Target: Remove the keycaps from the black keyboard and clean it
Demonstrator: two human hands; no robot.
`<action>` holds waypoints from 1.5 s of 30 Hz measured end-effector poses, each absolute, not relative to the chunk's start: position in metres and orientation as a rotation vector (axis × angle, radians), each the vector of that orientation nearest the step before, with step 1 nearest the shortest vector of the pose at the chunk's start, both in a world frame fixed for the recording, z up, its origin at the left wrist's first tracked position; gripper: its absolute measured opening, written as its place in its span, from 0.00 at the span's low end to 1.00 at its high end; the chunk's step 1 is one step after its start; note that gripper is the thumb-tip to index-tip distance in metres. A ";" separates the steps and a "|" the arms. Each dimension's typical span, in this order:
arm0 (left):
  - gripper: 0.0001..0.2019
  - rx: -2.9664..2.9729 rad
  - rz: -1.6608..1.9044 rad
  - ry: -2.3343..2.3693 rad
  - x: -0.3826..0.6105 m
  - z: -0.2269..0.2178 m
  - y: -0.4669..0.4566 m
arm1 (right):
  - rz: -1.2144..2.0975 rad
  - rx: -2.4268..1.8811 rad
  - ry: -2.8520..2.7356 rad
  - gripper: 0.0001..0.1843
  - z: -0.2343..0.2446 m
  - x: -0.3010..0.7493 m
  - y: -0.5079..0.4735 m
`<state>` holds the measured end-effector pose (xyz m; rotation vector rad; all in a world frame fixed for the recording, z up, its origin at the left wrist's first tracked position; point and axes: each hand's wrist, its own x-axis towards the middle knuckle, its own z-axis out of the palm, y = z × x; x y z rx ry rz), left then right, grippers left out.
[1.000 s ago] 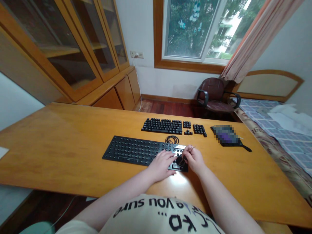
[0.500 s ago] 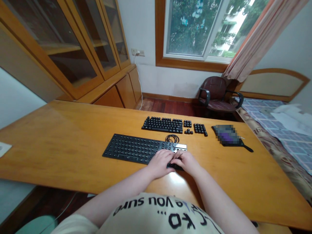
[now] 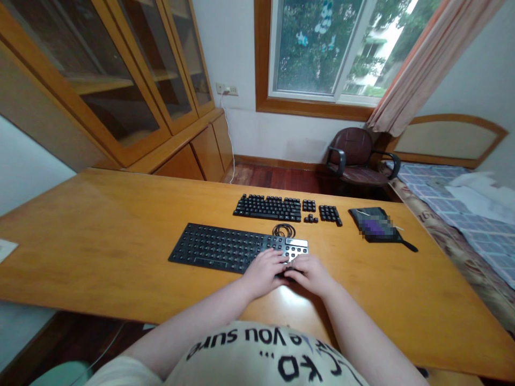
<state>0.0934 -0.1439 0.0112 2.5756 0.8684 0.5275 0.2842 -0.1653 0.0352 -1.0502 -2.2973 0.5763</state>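
Note:
A black keyboard base with its keycaps off lies on the wooden desk in front of me. My left hand rests across its right part, fingers stretched over the surface and holding nothing visible. Close beside it, my right hand is bent over the near right corner, with thumb and fingers drawn together. Whatever is between those fingertips is hidden. Behind the base, the black keycaps are laid out in keyboard order, with the number-pad keycaps in a block to the right. A coiled black cable touches the back edge.
On the desk, a dark pouch with a strap lies at the right, partly blurred out. White paper sits at the left edge. Beyond are a brown armchair, a bed and a glass-door cabinet.
My right hand has shifted slightly and its fingers have turned a little. My left hand stays nearly in place on the keyboard base.

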 end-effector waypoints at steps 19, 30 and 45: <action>0.13 2.565 0.579 0.916 0.095 0.009 -0.144 | 0.728 -1.308 -1.571 0.14 0.016 0.291 -0.164; 0.16 2.566 0.569 0.512 0.080 0.032 -0.153 | 0.713 -1.345 -1.367 0.16 0.018 0.294 -0.154; 0.11 2.552 0.503 0.457 0.084 0.026 -0.156 | 0.646 -1.375 -1.366 0.12 0.012 0.297 -0.153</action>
